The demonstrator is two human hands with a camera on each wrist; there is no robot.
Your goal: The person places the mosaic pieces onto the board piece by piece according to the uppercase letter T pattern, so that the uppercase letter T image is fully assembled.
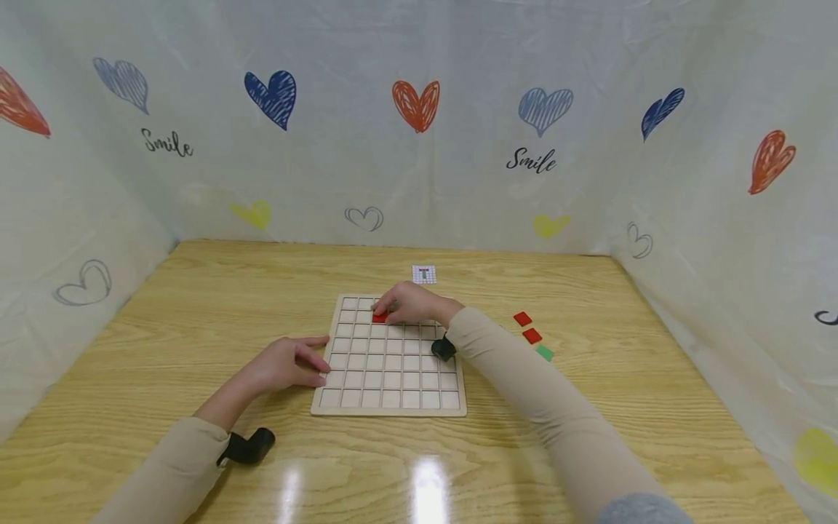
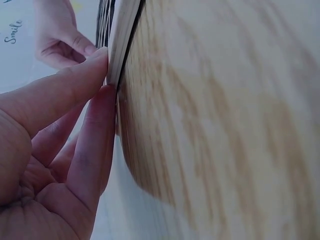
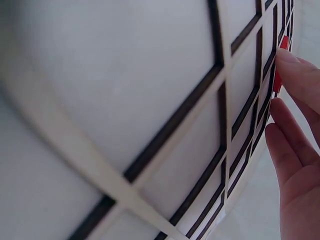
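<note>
A pale wooden grid board (image 1: 374, 360) lies flat on the table. My right hand (image 1: 414, 304) reaches over its far part, pinching a small red square tile (image 1: 380, 318) in a cell near the far left. The right wrist view shows the thumb against this red tile (image 3: 278, 75), other fingertips close to the grid. My left hand (image 1: 281, 365) rests by the board's left side. Its thumb and a fingertip touch the board's edge (image 2: 120, 45), with the fingers fairly straight. Part of the board is hidden under the right hand and sleeve.
Two loose red tiles (image 1: 532, 335) and a green tile (image 1: 545, 353) lie right of the board, the green one partly behind the right sleeve. Beyond the far edge is a small printed pattern card (image 1: 424, 274). A white curtain (image 1: 340, 160) with hearts encloses the table (image 1: 262, 291).
</note>
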